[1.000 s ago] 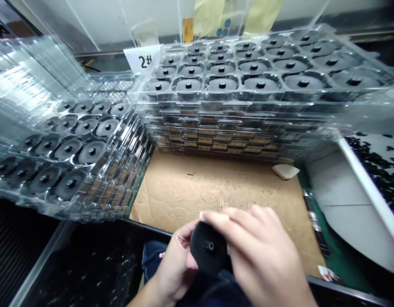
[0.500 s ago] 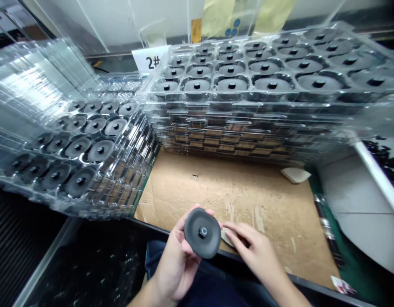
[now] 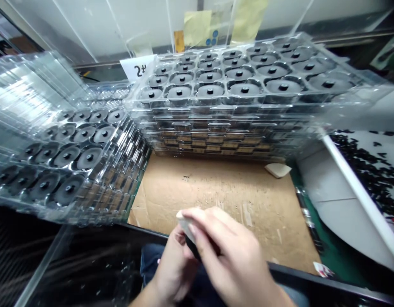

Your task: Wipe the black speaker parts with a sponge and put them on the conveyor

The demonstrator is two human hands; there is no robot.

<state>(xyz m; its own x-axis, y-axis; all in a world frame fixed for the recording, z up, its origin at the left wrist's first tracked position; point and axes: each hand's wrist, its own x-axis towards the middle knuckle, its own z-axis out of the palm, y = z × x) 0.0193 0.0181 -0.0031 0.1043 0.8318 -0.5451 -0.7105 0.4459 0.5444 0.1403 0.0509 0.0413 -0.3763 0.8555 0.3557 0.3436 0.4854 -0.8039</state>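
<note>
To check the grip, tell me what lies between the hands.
In the head view, a pale pad and a black disc lie between left hand and right hand.

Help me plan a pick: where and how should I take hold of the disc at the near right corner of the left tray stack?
Probably by its raised central stub, pinched from above: it stands up from the disc, while the tray surrounds the edge with its pocket.

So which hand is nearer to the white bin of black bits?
Right: the right hand is left of the white bin; the left hand is farther left.
</note>
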